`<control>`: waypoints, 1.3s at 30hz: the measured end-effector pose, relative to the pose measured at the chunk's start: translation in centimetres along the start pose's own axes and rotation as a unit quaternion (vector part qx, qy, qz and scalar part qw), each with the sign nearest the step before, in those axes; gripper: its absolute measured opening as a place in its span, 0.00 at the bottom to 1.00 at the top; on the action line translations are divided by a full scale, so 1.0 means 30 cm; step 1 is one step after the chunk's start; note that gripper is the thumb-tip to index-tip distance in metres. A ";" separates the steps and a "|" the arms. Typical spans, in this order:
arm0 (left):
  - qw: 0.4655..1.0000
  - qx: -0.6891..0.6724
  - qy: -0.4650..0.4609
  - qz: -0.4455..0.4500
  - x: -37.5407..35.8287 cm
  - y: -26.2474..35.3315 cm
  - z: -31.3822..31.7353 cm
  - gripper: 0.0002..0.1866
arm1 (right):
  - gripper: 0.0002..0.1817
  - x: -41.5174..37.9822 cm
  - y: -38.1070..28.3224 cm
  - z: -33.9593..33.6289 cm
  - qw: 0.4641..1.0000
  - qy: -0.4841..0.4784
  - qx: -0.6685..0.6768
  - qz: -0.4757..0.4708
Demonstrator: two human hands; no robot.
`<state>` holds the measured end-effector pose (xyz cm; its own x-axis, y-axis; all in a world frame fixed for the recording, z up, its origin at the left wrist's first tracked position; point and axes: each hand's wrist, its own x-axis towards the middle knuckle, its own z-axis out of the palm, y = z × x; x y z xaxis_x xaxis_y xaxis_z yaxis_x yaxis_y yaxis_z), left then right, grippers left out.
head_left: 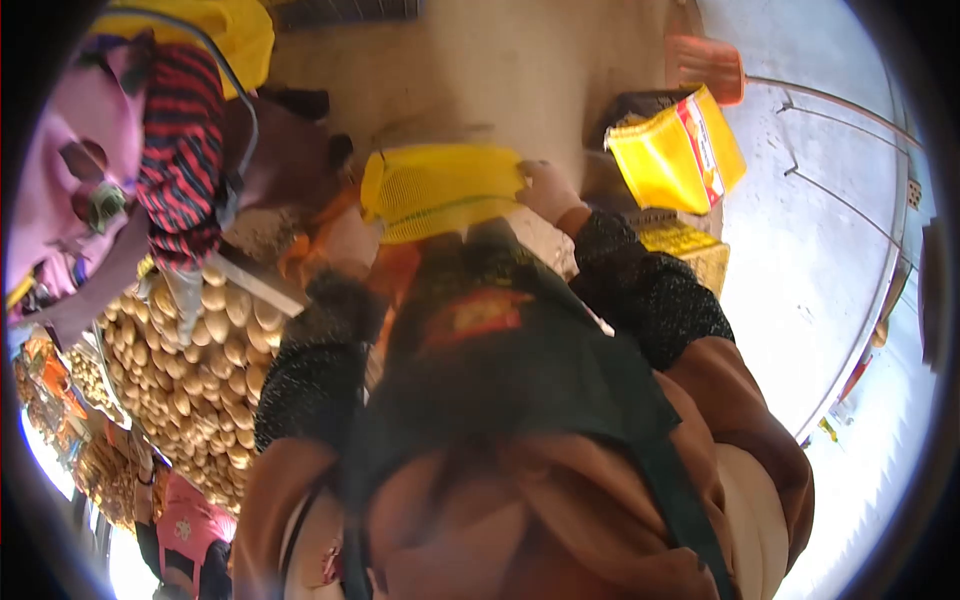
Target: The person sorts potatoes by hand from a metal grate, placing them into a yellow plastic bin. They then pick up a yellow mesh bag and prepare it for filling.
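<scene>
A yellow mesh bag with a green line across it is spread between my two hands, in front of my dark apron. My right hand, in a pale glove, grips the bag's right edge with curled fingers. At the opposite edge is my left hand, blurred, with its fingers partly hidden by the bag. Orange material shows beside and below that hand. Whether anything lies inside the bag is hidden.
Potatoes form a large heap at left. A co-worker's striped sleeve and gloved hand reach over it, near a board. At right are a yellow bag, a yellow crate and an orange shovel.
</scene>
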<state>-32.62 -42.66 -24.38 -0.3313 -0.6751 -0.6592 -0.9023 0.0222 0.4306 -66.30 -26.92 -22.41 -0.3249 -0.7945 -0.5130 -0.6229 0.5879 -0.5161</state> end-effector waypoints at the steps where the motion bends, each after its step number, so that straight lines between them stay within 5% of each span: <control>1: 1.000 0.021 0.001 -0.019 -0.042 0.038 -0.027 0.29 | 0.31 -0.027 -0.017 0.002 1.000 -0.008 0.013 0.005; 13: 0.994 0.024 -0.078 -0.078 -0.246 0.061 -0.027 0.24 | 0.32 -0.199 -0.107 -0.008 0.997 -0.047 0.051 0.044; 18: 0.985 0.075 -0.152 -0.043 -0.330 0.129 -0.093 0.22 | 0.27 -0.262 -0.118 -0.010 0.996 -0.058 -0.061 -0.003; 27: 0.979 0.202 -0.031 0.019 -0.230 0.106 0.104 0.24 | 0.27 -0.199 -0.016 0.022 0.991 -0.080 -0.104 0.021; 34: 0.979 0.187 -0.061 -0.045 -0.223 0.155 0.107 0.26 | 0.27 -0.142 -0.095 -0.037 0.981 -0.155 -0.107 0.036; 37: 0.987 0.140 -0.045 -0.066 -0.235 0.147 0.126 0.26 | 0.28 -0.125 -0.037 0.012 0.985 -0.172 0.026 0.015; 39: 0.996 0.055 -0.032 -0.057 -0.290 0.106 0.125 0.26 | 0.31 -0.094 0.038 0.042 0.982 -0.173 0.024 -0.067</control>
<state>-33.64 -33.94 -19.59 -0.2383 -0.6292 -0.7398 -0.9586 0.0302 0.2831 -65.20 -23.83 -22.43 0.0252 -0.7708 -0.6365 -0.6070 0.4941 -0.6224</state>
